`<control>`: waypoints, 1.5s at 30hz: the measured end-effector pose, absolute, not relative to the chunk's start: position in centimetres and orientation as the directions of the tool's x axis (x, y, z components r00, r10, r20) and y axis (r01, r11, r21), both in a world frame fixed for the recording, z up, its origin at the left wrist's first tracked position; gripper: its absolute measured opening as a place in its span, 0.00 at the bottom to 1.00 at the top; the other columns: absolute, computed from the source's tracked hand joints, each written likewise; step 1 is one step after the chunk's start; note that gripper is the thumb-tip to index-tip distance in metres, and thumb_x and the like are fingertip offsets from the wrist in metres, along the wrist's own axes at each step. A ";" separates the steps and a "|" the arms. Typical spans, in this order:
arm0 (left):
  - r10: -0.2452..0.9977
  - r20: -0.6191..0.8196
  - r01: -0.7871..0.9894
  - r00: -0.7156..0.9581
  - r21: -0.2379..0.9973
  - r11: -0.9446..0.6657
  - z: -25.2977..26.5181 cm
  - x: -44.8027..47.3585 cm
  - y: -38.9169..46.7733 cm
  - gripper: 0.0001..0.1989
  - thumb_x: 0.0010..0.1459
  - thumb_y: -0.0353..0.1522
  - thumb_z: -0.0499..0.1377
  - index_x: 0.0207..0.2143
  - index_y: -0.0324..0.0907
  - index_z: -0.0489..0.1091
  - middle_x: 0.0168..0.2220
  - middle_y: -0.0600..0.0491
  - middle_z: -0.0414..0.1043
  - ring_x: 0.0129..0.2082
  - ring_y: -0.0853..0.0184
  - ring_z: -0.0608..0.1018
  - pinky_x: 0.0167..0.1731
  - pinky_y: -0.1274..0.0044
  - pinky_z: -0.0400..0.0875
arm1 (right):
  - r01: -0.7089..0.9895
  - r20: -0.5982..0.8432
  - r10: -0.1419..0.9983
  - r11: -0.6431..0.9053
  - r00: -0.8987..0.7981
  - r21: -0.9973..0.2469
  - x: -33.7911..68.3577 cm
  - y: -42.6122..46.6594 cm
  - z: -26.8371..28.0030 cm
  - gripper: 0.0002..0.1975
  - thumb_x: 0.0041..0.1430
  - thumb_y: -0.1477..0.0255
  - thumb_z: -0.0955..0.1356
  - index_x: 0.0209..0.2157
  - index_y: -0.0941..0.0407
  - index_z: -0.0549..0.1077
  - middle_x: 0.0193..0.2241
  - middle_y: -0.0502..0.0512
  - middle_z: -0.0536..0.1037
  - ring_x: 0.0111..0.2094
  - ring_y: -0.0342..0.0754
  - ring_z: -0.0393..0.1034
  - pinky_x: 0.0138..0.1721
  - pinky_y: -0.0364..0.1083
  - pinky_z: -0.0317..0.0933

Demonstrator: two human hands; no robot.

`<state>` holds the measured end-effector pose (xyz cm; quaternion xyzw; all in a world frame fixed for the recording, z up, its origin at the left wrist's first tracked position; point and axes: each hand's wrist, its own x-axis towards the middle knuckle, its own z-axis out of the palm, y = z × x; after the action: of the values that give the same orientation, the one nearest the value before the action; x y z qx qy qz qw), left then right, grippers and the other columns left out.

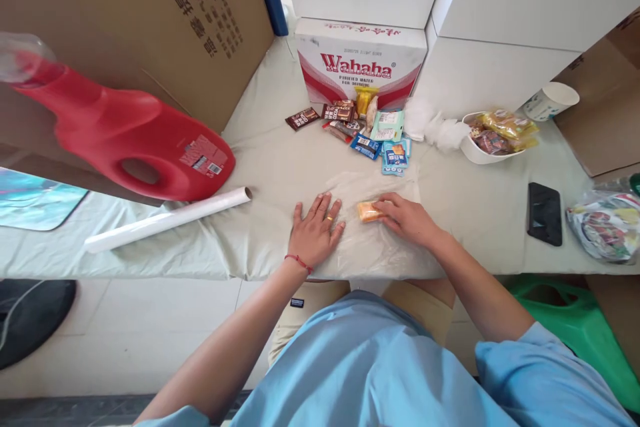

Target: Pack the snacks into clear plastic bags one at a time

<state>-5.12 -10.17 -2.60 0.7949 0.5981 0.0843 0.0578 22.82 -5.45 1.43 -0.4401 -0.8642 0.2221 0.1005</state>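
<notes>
My left hand (316, 232) lies flat on the cloth-covered table, fingers spread, at the left side of a clear plastic sheet (357, 250). My right hand (405, 217) grips the right end of a small orange-yellow wrapped snack (369, 211), low over the sheet or resting on it; I cannot tell which. Beyond my hands is a loose pile of packaged snacks: brown packets (303, 118), a yellow packet (367, 101), a pale green packet (387, 125), a dark blue packet (366, 146) and a light blue packet (395, 155).
A Wahaha carton (360, 60) stands behind the snacks. Leftward are a white roll (170, 219) and a large red bottle (145, 137). To the right are a white bowl (487, 155) of snacks, a paper cup (551, 101), a black phone (545, 213) and a plastic bag (605, 227).
</notes>
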 end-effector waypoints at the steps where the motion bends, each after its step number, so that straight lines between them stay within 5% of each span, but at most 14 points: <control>1: 0.961 0.066 0.940 0.270 0.198 -0.278 -2.6 -5.1 -10.2 0.29 0.73 0.45 0.47 0.73 0.50 0.57 0.75 0.46 0.52 0.75 0.55 0.59 0.72 0.48 0.40 | 0.696 0.001 0.818 0.490 -0.575 -0.525 23.1 -5.3 1.7 0.20 0.72 0.66 0.64 0.61 0.52 0.74 0.58 0.63 0.77 0.54 0.57 0.76 0.52 0.54 0.71; 6: 0.960 0.063 0.938 0.272 0.205 -0.279 -2.5 -5.2 -10.1 0.29 0.73 0.44 0.47 0.73 0.51 0.57 0.75 0.46 0.52 0.74 0.54 0.59 0.72 0.47 0.40 | 0.553 -0.102 0.783 0.334 -0.614 -0.763 23.8 -3.9 3.2 0.22 0.76 0.60 0.58 0.55 0.54 0.77 0.46 0.56 0.84 0.46 0.52 0.79 0.49 0.50 0.71; 11: 0.961 0.068 0.941 0.268 0.194 -0.276 -2.6 -5.1 -10.1 0.29 0.73 0.44 0.46 0.72 0.50 0.59 0.75 0.46 0.53 0.74 0.54 0.59 0.72 0.47 0.40 | 0.830 -0.075 0.925 0.295 -0.372 -0.473 22.8 -3.2 3.3 0.20 0.72 0.64 0.63 0.56 0.59 0.76 0.55 0.66 0.78 0.53 0.59 0.76 0.53 0.55 0.70; 17: 0.960 0.062 0.941 0.274 0.190 -0.281 -2.5 -5.1 -10.1 0.29 0.73 0.44 0.47 0.72 0.48 0.58 0.75 0.46 0.52 0.74 0.54 0.59 0.72 0.47 0.41 | 0.691 -0.115 0.747 0.530 -0.655 -0.493 22.8 -4.8 2.6 0.27 0.67 0.64 0.70 0.66 0.47 0.69 0.67 0.59 0.68 0.59 0.57 0.73 0.56 0.53 0.69; 27: 0.961 0.060 0.937 0.270 0.213 -0.277 -2.7 -5.2 -10.1 0.30 0.73 0.45 0.47 0.73 0.51 0.57 0.76 0.47 0.51 0.75 0.54 0.59 0.72 0.48 0.39 | 0.756 0.001 0.869 0.431 -0.494 -0.492 24.0 -5.4 3.8 0.27 0.68 0.63 0.69 0.67 0.47 0.68 0.60 0.59 0.76 0.57 0.58 0.75 0.54 0.54 0.70; 34: 0.961 0.050 0.941 0.272 0.196 -0.277 -2.5 -5.2 -10.0 0.30 0.73 0.44 0.46 0.73 0.48 0.57 0.75 0.45 0.52 0.74 0.53 0.59 0.71 0.45 0.44 | 0.835 -0.205 0.831 0.437 -0.517 -0.333 19.5 -5.6 3.1 0.27 0.66 0.66 0.71 0.66 0.45 0.69 0.63 0.59 0.73 0.52 0.58 0.78 0.48 0.51 0.73; 38: 0.966 0.106 0.946 0.237 0.200 -0.254 -2.4 -5.5 -10.3 0.30 0.73 0.44 0.47 0.73 0.44 0.58 0.76 0.41 0.49 0.75 0.49 0.58 0.70 0.45 0.49 | 0.793 -0.061 0.871 0.412 -0.488 -0.449 21.2 -7.0 2.9 0.31 0.68 0.63 0.70 0.70 0.47 0.63 0.70 0.62 0.62 0.61 0.62 0.71 0.52 0.57 0.73; 40: 0.953 0.210 0.947 0.219 0.188 -0.259 -2.7 -5.8 -10.9 0.29 0.72 0.43 0.50 0.72 0.46 0.60 0.76 0.41 0.49 0.76 0.47 0.55 0.71 0.44 0.45 | 0.739 0.061 0.895 0.402 -0.442 -0.540 23.4 -8.6 3.1 0.27 0.71 0.62 0.66 0.69 0.46 0.64 0.67 0.62 0.67 0.62 0.60 0.71 0.54 0.58 0.73; 43: 0.879 0.327 0.900 0.347 0.149 -0.410 -3.2 -6.2 -11.8 0.26 0.71 0.35 0.53 0.70 0.58 0.63 0.72 0.48 0.61 0.75 0.50 0.59 0.73 0.45 0.34 | 0.648 0.135 0.888 0.417 -0.439 -0.638 26.7 -11.9 3.0 0.23 0.71 0.61 0.66 0.65 0.42 0.69 0.58 0.59 0.77 0.56 0.58 0.74 0.54 0.59 0.73; 45: 0.797 0.300 0.798 0.524 0.155 -0.582 -3.3 -6.4 -12.1 0.30 0.69 0.28 0.51 0.69 0.62 0.62 0.68 0.52 0.69 0.72 0.56 0.65 0.74 0.48 0.35 | 0.625 0.121 0.869 0.435 -0.479 -0.648 28.4 -14.2 2.1 0.26 0.66 0.59 0.71 0.65 0.40 0.70 0.59 0.59 0.77 0.57 0.61 0.73 0.56 0.63 0.72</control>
<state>-6.44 -12.12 -3.32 0.8728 0.4570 0.1714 -0.0009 28.37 -14.24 2.15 -0.4576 -0.8165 0.2703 0.2255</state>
